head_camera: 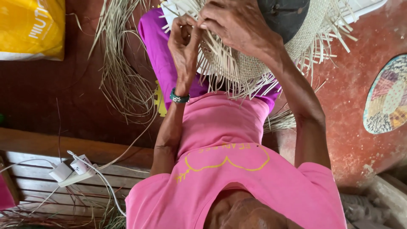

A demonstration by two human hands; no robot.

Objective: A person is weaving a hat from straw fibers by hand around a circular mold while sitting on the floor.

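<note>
A half-woven straw hat rests on my lap over purple cloth, its crown fitted on a dark rounded mould. Loose straw ends fan out all round its edge. My left hand, with a green beaded bracelet at the wrist, pinches a few straw strands at the hat's near edge. My right hand lies on the weave right beside it, fingers bent onto the same strands. The fingertips of both hands meet at the rim.
A bundle of loose straw trails over the dark red floor at the left. A yellow bag sits top left. White chargers and cables lie on a wooden slatted bench. A round patchwork mat is at the right.
</note>
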